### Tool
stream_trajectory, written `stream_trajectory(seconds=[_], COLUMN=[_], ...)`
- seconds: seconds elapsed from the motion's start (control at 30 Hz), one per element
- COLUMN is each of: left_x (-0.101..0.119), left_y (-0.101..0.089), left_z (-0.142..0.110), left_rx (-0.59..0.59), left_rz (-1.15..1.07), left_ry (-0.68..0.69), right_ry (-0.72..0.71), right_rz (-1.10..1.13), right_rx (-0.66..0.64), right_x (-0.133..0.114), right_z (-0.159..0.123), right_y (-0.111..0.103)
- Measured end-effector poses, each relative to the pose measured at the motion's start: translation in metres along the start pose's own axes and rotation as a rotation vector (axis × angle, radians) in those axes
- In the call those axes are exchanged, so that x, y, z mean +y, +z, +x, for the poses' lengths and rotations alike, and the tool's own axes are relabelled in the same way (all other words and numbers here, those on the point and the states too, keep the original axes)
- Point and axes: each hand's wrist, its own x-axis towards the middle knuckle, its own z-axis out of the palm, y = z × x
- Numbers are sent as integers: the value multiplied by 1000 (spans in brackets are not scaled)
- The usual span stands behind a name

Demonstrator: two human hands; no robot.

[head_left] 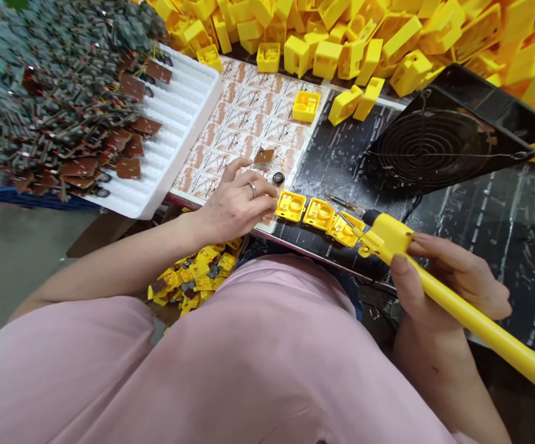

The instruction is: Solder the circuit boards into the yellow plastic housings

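My left hand (244, 200), wearing a ring, lies over the edge of the printed sheet with its fingers bent and apart. Close to its fingertips are a small round black part (278, 178), which looks like a speaker, and a brown circuit board (264, 156) with thin wires. Several open yellow plastic cases stand in a row, the nearest case (290, 206) just right of that hand. My right hand (447, 277) is closed around a yellow soldering iron (387, 237) with a long handle. Its metal tip and thin feed tube point left, above the right-hand cases.
A white foam tray (188, 117) at left carries a heap of wired circuit boards (64, 92). Yellow housings (323, 58) are piled along the back. A black fan (443, 142) stands at the right on the black tabletop (498, 228). More yellow parts (198, 274) lie below the table edge.
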Motion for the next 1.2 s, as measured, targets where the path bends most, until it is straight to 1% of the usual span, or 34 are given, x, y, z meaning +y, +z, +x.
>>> stream_trajectory(seconds=[0.07,0.13,0.23,0.33,0.47,0.57,0.67,0.73,0.83,1.03,1.13,1.2], left_x=[-1,-1,1,3,8,11,13,14,15,15,15,15], left_y=[3,4,0,-7,-17,-21,-21,-20,-21,-28,-31,-31], left_z=[2,5,9,12,15,20,29,35,45,66,75,79], left_rx=[46,67,30,-67,-287,-400,-465,-505,-575,-743,-793,-815], left_rz=[18,79,160,126,64,-8,-26,6,32,22,30,37], left_ry=[3,25,84,67,-48,-95,-136,-168,-197,-208,-188,-184], right_ry=[11,0,-37,-59,-33,0,-28,-108,-212,-255,-299,-325], right_rz=[-15,-27,-19,6,16,8,40,101,160,186,196,191], right_rx=[-12,-29,-65,-102,-166,-181,-240,-287,-320,-340,-349,-382], right_x=[-2,-4,-7,-6,-5,-10,-17,-21,-23,-23,-26,-28], right_z=[-2,-2,1,3,1,1,9,17,27,35,40,44], right_y=[0,1,3,5,5,6,10,14,19,27,31,31])
